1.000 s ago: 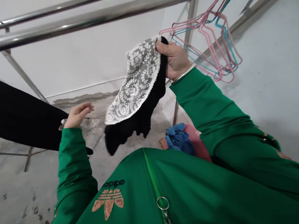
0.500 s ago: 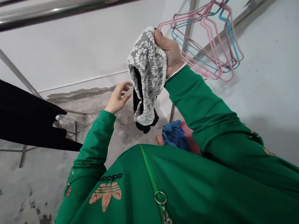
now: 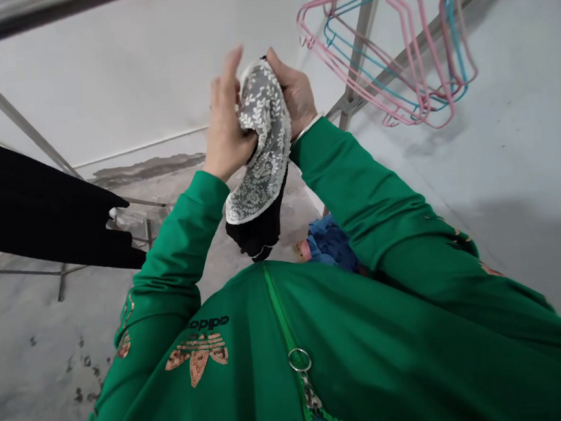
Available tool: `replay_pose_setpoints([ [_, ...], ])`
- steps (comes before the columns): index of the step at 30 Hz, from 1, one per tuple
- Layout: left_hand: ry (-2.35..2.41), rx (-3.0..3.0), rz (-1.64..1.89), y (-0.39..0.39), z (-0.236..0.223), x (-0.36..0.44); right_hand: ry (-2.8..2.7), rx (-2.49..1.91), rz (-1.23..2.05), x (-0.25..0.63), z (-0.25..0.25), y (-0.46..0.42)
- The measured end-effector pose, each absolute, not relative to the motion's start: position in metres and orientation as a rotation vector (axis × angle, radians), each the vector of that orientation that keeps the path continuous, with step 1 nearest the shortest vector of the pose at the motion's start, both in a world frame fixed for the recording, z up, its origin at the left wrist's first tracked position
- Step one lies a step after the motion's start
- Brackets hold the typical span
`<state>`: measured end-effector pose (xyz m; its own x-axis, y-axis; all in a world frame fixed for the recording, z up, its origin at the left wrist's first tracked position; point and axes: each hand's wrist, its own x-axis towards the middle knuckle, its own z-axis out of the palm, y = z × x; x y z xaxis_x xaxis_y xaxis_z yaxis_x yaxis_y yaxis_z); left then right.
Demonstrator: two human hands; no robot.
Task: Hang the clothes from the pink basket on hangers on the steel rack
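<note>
Head view: my right hand [image 3: 295, 98] is closed on the upper end of a black cloth garment with a white floral lace layer [image 3: 264, 127]; thumb along the lace edge. My left hand [image 3: 227, 127] touches the opposite side, thumb and raised fingers apart, thumb at a fold of the lace. Garment position: between both hands, in front of my green zip jacket [image 3: 253, 344], black portion [image 3: 257, 232] hanging lowest. Pink and blue thin-framed hangers [image 3: 413, 45] hang to the right, apart from my hands. Long black cloth [image 3: 39, 205] at left, below a shiny metal rail [image 3: 22, 17]. Crumpled blue fabric [image 3: 333, 245] lies low, partly hidden by the jacket.
</note>
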<state>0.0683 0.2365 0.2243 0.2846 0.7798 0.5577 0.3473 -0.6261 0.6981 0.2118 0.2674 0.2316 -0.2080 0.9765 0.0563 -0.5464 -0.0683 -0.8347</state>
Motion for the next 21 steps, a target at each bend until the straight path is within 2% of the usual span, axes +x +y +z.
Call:
replay_pose_setpoints([
  [5, 1.086, 2.389, 1.345, 0.237, 0.248, 0.070, -1.140, -0.559, 1.593, 0.204, 0.232, 0.279],
  [7, 1.214, 2.400, 1.368, 0.238, 0.256, 0.068, -1.346, -0.604, 1.491, 0.205, 0.235, 0.290],
  [9, 1.388, 2.384, 1.366, 0.240, 0.268, 0.064, -1.470, -0.864, 1.150, 0.209, 0.238, 0.295],
  [11, 1.617, 2.362, 1.301, 0.243, 0.281, 0.059, -1.420, -1.115, 0.627, 0.213, 0.240, 0.287],
  [13, 1.850, 2.309, 1.163, 0.247, 0.294, 0.056, -1.365, -1.125, 0.229, 0.213, 0.238, 0.267],
  [14, 1.938, 2.268, 1.082, 0.249, 0.299, 0.055, -1.403, -1.056, 0.139, 0.210, 0.233, 0.254],
  [17, 2.022, 2.190, 0.954, 0.255, 0.307, 0.056, -1.669, -0.975, 0.159, 0.187, 0.208, 0.220],
  [21, 2.064, 2.263, 0.932, 0.253, 0.310, 0.065, -1.817, -1.174, 0.259, 0.145, 0.166, 0.218],
])
